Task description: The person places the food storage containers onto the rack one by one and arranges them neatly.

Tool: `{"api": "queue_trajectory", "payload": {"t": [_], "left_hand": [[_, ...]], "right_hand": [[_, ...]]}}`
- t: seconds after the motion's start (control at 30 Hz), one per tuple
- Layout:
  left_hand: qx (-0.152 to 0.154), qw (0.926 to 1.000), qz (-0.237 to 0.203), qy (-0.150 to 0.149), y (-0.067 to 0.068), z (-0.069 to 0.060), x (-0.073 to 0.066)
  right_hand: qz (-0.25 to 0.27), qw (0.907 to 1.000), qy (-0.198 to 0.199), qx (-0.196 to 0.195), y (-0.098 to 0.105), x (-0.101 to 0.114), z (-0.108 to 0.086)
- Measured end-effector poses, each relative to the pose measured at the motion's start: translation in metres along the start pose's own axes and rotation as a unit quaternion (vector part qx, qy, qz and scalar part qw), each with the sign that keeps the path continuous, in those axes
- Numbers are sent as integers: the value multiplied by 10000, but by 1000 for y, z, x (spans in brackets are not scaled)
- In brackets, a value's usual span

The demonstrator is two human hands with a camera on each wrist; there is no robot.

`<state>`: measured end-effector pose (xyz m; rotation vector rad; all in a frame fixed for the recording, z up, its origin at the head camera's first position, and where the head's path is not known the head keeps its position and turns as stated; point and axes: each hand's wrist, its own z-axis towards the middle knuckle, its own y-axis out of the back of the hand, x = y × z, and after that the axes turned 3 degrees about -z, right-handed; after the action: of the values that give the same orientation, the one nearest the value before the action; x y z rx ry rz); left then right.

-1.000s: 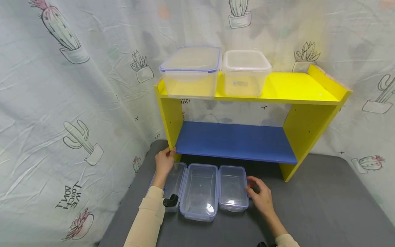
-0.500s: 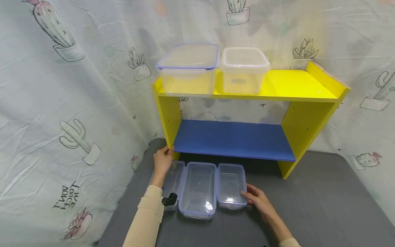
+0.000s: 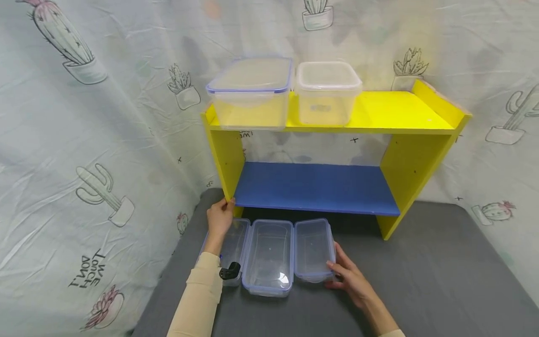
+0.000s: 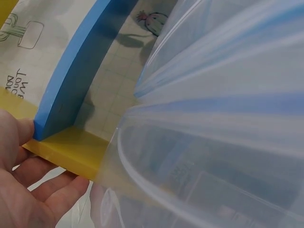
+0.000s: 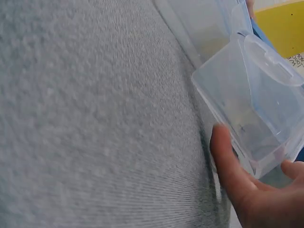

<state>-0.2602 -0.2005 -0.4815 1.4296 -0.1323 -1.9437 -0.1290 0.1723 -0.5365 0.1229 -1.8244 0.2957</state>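
Both hands are busy at the shelf: one on its frame, one on a plastic box.
From the left, the left hand grips the front edge of the yellow shelf by the blue board, its arm crossing over the left box; next, on the grey table, stands the middle box, then the right box, tipped up on its right side, where the right hand grasps it, thumb against the side and fingers low down.

Three containers form a row before the shelf; on its top sit two boxes, perhaps just apart.
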Motion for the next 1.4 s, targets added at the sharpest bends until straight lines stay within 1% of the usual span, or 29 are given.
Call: {"api": "queue_trajectory", "payload": {"t": [0.07, 0.13, 0.23, 0.33, 0.43, 0.5, 0.57, 0.63, 0.77, 0.87, 0.93, 1.0, 1.13, 1.23, 1.3, 1.4], "left_hand": [[-49, 10000, 28, -10, 1, 1, 0], [-67, 10000, 49, -1, 1, 1, 0], [-64, 10000, 47, 12, 2, 0, -1], [-69, 10000, 38, 12, 3, 0, -1], [-64, 10000, 31, 6, 4, 0, -2], [-70, 10000, 43, 5, 4, 0, -3], [-62, 10000, 48, 8, 4, 0, -3], [-56, 10000, 30, 30, 4, -1, -3], [-40, 10000, -22, 43, 4, -1, -3], [-38, 10000, -20, 20, 3, -1, -2], [-28, 10000, -7, 22, 3, -1, -1], [-24, 10000, 3, 23, 3, -1, -1], [18, 10000, -23, 68, 3, -1, -1], [41, 9999, -50, 94, 2, -1, 0], [34, 9999, -44, 99, 2, -1, 0], [-6, 10000, -1, 52, 2, 0, 0]], "right_hand": [[120, 9992, -4, 378, 0, 0, -1], [215, 9977, 28, 645, 2, -1, -1], [329, 9961, 196, 791, 4, -5, 0], [426, 9952, 447, 766, 6, -9, 0], [602, 9936, 714, 639, 8, -12, -1], [751, 9925, 813, 529, 8, -14, -2], [884, 9916, 851, 416, 9, -14, -3], [976, 9916, 798, 300, 9, -15, -4], [1019, 9922, 717, 27, 8, -16, -7], [1047, 9913, 787, -109, 8, -17, -9], [1143, 9895, 876, -88, 9, -17, -10], [1286, 9861, 1051, 25, 11, -18, -12], [1607, 9751, 1491, 324, 18, -16, -13], [1736, 9675, 1772, 483, 23, -13, -15], [1752, 9650, 1884, 509, 25, -11, -16], [1673, 9660, 1922, 436, 26, -8, -19]]}}
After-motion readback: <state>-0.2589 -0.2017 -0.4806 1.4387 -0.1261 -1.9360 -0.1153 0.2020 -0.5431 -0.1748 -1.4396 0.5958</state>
